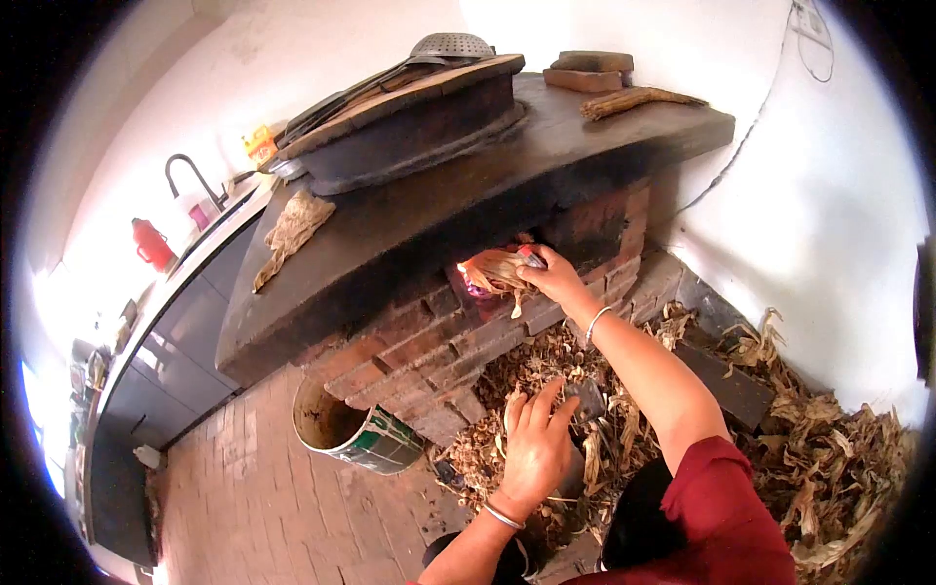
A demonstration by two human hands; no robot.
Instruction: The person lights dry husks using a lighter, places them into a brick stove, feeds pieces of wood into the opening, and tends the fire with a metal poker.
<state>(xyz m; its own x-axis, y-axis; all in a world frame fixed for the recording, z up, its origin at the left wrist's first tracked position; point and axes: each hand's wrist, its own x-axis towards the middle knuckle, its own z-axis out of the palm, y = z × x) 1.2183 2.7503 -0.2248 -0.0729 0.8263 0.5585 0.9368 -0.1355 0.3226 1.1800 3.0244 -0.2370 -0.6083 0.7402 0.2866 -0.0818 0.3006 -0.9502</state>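
Observation:
My right hand (558, 281), with a bangle at the wrist, is at the mouth of the brick stove (390, 366). Its fingers close on a small red lighter (531, 257) and are against a bunch of dry corn husks (497, 270). The husks' left end is in the fire opening, where a bright flame (470, 281) glows. Lower down, my left hand (538, 444) hangs open with fingers apart, above the husk scraps (497, 400) on the floor. It holds nothing that I can see.
On the stove top stand a lidded wok (419, 117) with a skimmer (451, 45), bricks (588, 78), a dried stalk (639, 100) and a cloth (292, 234). A metal bucket (375, 444) stands against the stove's base. More husks (829, 468) pile up at right.

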